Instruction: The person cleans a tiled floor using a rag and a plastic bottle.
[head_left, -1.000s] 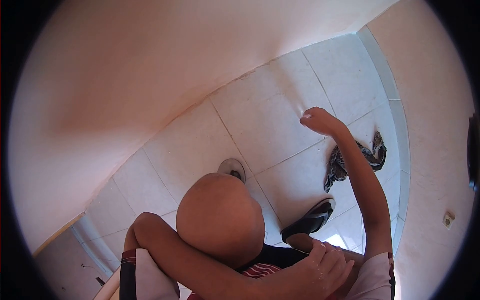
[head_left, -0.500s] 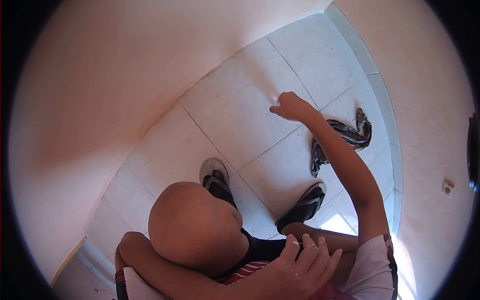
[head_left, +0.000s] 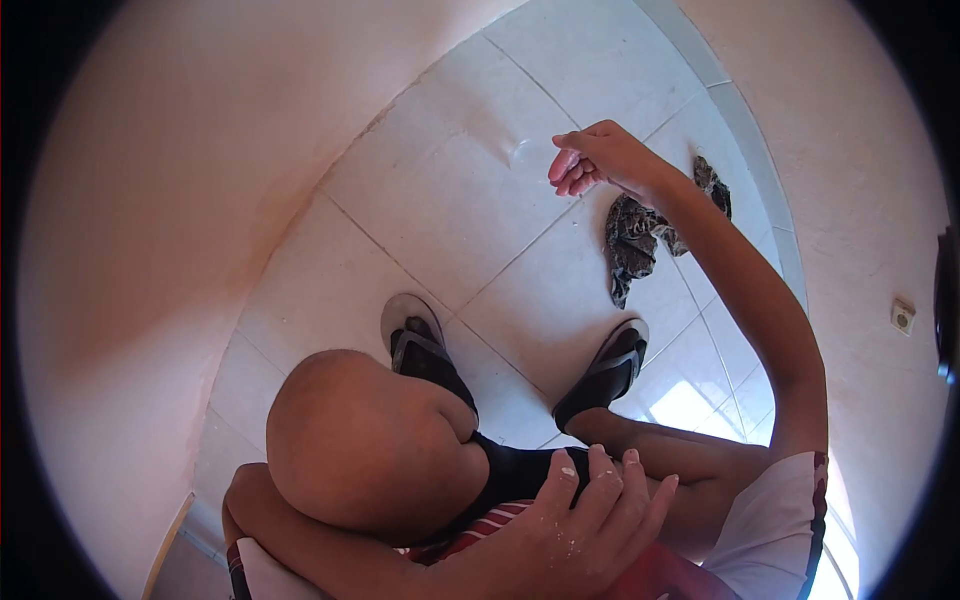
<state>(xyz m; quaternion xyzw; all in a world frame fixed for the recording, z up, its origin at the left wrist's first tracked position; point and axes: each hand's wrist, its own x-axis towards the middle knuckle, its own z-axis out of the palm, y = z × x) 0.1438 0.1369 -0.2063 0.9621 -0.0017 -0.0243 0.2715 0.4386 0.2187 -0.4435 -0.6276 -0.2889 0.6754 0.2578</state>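
Observation:
My right hand (head_left: 603, 165) hangs over the tiled floor (head_left: 390, 185), palm partly turned toward me. Its fingers are loosely bent and apart, and nothing shows in them. Just left of it, a small whitish, shiny patch (head_left: 518, 151) shows on a tile. Below the right forearm lies a crumpled dark patterned cloth (head_left: 632, 240) with pale smears on it. My left hand (head_left: 575, 525) is held in front of my lap, its fingers spread and empty. White specks and smears dot its back and fingers.
My feet in dark socks and flip-flops (head_left: 408, 312) rest on the floor below. Pale walls (head_left: 180, 180) rise at left and right, with a tile skirting (head_left: 748, 140) along the right one. A socket (head_left: 903, 316) sits on the right wall. Sunlight (head_left: 680, 402) falls beside my right foot.
My right hand has lifted away from the whitish spot, moved right and opened from a closed shape. The left hand stays spread in front of my lap. The view has shifted slightly.

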